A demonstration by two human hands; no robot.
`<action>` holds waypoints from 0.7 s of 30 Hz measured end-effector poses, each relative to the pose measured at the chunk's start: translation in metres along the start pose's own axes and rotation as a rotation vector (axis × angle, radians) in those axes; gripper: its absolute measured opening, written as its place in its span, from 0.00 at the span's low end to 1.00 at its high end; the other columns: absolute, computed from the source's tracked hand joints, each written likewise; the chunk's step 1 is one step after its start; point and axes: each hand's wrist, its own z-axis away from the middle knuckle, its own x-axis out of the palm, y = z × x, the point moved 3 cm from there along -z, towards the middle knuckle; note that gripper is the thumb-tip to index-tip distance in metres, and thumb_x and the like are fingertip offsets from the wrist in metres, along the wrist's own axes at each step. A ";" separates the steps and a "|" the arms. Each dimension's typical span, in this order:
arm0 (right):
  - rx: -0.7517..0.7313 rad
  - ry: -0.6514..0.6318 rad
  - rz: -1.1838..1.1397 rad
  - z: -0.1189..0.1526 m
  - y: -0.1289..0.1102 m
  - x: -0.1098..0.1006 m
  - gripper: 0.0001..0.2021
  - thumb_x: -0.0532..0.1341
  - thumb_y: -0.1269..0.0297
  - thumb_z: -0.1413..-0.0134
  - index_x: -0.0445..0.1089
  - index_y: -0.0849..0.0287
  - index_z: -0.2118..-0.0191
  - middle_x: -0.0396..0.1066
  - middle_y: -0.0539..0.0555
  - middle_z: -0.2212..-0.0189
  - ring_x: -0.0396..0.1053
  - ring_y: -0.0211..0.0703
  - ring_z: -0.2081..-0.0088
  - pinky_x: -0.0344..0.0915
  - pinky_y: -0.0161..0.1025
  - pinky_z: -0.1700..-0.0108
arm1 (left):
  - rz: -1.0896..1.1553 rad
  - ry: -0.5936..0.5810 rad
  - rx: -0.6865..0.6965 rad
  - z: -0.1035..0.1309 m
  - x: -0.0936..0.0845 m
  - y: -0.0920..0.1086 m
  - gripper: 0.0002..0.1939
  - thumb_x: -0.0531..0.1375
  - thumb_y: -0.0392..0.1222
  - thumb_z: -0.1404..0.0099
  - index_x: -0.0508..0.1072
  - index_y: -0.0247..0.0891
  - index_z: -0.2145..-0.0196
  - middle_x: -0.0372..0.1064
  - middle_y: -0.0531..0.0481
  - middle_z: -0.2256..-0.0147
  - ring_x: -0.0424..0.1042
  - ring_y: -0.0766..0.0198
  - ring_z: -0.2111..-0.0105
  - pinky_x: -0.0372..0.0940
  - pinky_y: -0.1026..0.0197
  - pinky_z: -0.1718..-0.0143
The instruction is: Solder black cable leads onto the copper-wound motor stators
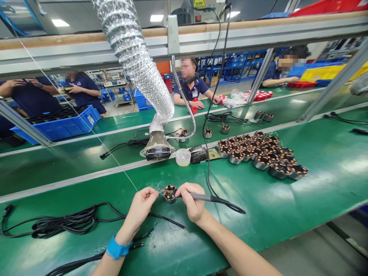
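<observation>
My right hand (192,200) is closed around the grey handle of a soldering iron (202,197), its tip reaching left over a motor stator (170,194). The stator, a metal ring with copper windings, stands on the green bench between my hands. Thumb and forefinger of my left hand (146,202) pinch a thin solder wire (117,163), which runs down from the upper left. The pinched end is at the stator's left edge, close to the iron's tip. A blue band (117,247) circles my left wrist. Contact between wire and tip is too small to make out.
Coiled black cables (64,221) lie at left, with a cable end (172,222) below the stator. Many stators (261,163) are grouped at right. An exhaust hose (138,57) hangs ahead, near a round tub (183,157). Several co-workers (191,86) are beyond the bench.
</observation>
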 end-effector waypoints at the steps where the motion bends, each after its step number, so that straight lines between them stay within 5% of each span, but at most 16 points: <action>1: 0.006 0.010 0.005 0.000 0.000 -0.001 0.16 0.52 0.67 0.40 0.70 0.57 0.76 0.71 0.50 0.81 0.69 0.39 0.78 0.64 0.36 0.71 | 0.000 -0.002 0.002 0.000 0.000 0.000 0.19 0.64 0.57 0.46 0.69 0.36 0.74 0.51 0.61 0.83 0.45 0.72 0.82 0.42 0.67 0.80; 21: -0.002 0.001 0.031 0.002 0.006 0.003 0.15 0.52 0.66 0.36 0.72 0.58 0.71 0.73 0.50 0.77 0.71 0.38 0.76 0.66 0.35 0.70 | 0.073 -0.041 -0.086 0.001 0.002 0.003 0.21 0.64 0.58 0.47 0.65 0.36 0.74 0.47 0.63 0.82 0.41 0.76 0.84 0.37 0.69 0.83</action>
